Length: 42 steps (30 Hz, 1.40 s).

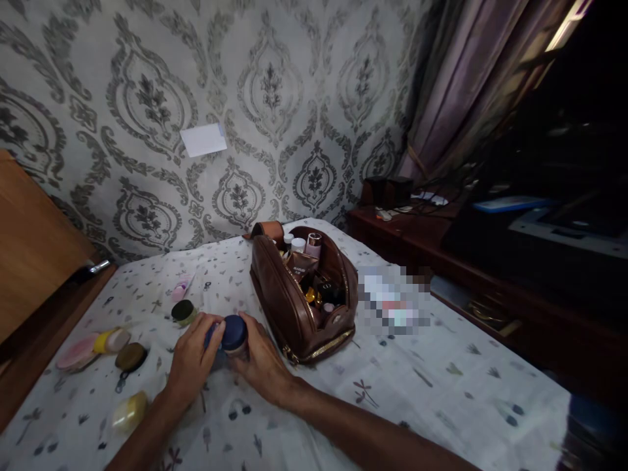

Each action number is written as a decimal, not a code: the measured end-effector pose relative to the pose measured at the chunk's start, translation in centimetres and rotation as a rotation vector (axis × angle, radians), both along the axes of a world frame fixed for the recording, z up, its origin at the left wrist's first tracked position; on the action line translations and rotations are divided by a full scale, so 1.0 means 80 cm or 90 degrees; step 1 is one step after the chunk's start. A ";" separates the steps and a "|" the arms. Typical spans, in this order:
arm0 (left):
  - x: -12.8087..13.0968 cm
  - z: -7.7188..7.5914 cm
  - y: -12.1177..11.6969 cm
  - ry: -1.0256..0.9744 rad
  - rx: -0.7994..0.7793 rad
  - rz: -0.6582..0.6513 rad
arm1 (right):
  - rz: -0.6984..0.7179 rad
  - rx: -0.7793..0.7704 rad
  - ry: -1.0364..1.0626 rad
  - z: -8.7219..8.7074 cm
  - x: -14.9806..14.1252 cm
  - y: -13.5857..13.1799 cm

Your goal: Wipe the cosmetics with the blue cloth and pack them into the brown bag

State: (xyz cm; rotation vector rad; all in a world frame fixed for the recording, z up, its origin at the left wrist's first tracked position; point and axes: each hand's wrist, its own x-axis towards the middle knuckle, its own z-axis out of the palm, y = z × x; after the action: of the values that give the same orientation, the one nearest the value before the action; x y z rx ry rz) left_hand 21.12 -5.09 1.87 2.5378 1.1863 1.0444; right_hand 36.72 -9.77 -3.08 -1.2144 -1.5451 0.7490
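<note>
Between my hands is a small jar with a dark blue lid [234, 332], held low over the patterned sheet. My right hand [262, 363] wraps round its right side and underside. My left hand [193, 350] is closed at the jar's left, its fingers on a small blue piece [212, 336] whose kind I cannot make out. Just right of my hands stands a brown leather cosmetic bag [279, 288], unzipped, with several bottles, a dark brown tube [301, 264] and small dark items inside. A dark-lidded jar [183, 312] sits just beyond my left hand.
On the sheet at left lie a pink round item [78, 351], a yellow container [112, 340], a brown-lidded jar [131, 357] and a yellowish jar [130, 411]. A small pink item [181, 288] lies farther back. Right of the bag is a blurred-out patch; beyond stands a dark wooden desk [407, 229].
</note>
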 end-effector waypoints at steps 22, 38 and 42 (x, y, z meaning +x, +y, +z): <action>0.018 0.004 -0.046 -0.096 0.018 -0.058 | 0.110 0.185 -0.048 0.004 0.003 0.002; 0.005 0.002 -0.016 -0.598 -0.514 -0.076 | 0.213 -0.064 0.206 0.004 0.002 0.004; 0.006 -0.010 -0.010 -0.667 -0.554 -0.053 | 0.252 -0.084 0.280 0.015 0.003 0.001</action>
State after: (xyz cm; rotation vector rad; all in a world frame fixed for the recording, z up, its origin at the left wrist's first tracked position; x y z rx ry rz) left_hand 21.62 -5.92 1.06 1.0948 0.8740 1.1999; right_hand 36.94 -9.66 -1.91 -0.7668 -1.3891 1.2995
